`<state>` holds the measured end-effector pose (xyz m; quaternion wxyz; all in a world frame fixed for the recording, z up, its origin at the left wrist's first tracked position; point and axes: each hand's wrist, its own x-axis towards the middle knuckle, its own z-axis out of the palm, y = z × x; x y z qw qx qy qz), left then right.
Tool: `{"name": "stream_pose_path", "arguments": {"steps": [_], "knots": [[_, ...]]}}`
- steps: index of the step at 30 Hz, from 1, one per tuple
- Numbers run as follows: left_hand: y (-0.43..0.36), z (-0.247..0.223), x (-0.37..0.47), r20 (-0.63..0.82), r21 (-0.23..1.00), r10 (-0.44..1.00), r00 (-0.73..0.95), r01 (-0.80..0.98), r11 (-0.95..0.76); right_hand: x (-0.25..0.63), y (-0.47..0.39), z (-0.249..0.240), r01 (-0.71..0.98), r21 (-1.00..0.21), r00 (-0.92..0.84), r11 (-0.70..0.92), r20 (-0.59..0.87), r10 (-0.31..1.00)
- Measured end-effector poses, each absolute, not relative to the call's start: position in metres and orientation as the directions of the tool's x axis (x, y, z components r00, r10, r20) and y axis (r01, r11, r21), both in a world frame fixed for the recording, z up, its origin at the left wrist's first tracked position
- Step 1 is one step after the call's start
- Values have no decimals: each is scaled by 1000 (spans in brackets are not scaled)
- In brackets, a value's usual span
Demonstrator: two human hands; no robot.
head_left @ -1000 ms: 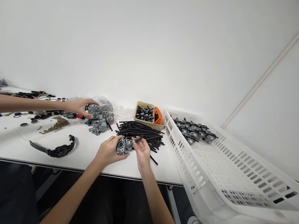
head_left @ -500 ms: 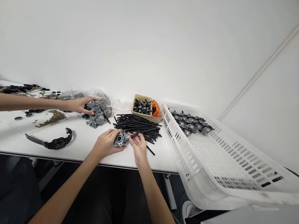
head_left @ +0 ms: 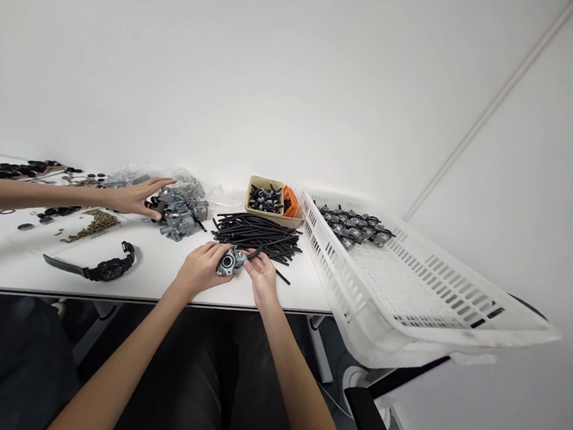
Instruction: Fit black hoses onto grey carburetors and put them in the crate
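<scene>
My left hand [head_left: 200, 269] is wrapped round a small silver metal part [head_left: 231, 262] with a round dark opening, just above the white table near its front edge. My right hand [head_left: 262, 276] pinches a black rubber tube [head_left: 255, 253] at the right side of that metal part. Whether the tube is fully seated on it is hidden by my fingers. Right behind my hands lies a pile of black tubes [head_left: 252, 233]. Left of the pile, several silver metal parts [head_left: 179, 215] are heaped together, with another person's hand [head_left: 140, 197] at them, fingers apart.
A beige tray [head_left: 249, 195] of small black and silver pieces stands by an orange basket [head_left: 291, 202]. At right is a white crate [head_left: 358, 315] holding several metal parts. A black watch [head_left: 111, 269], brass pieces [head_left: 96, 223] and black rings lie left.
The other person's hand has drawn off the heaped metal parts, its fingers now spread. My hands keep their hold on the metal part and tube. The whole view has shifted slightly.
</scene>
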<state>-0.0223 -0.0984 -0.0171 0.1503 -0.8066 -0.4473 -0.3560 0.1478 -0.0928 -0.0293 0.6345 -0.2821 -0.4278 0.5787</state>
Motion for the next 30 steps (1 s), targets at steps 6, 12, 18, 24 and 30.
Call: {"name": "stream_pose_path", "arguments": {"steps": [6, 12, 18, 24, 30], "knots": [[-99, -18, -21, 723, 61, 601, 342, 834, -548, 150, -93, -28, -519, -844, -68, 137, 200, 977], [-95, -20, -21, 761, -20, 536, 366, 838, -545, 150, -94, -27, -538, -834, -69, 120, 186, 980], [-94, -21, -22, 769, -60, 512, 382, 841, -538, 150, -94, -26, -527, -840, -62, 130, 190, 980], [-95, -20, -22, 769, -78, 503, 395, 838, -540, 150, -94, -26, -516, -845, -58, 138, 196, 979], [-94, -20, -22, 770, -72, 504, 392, 838, -542, 151, -95, -26, -501, -854, -66, 141, 200, 978]]}}
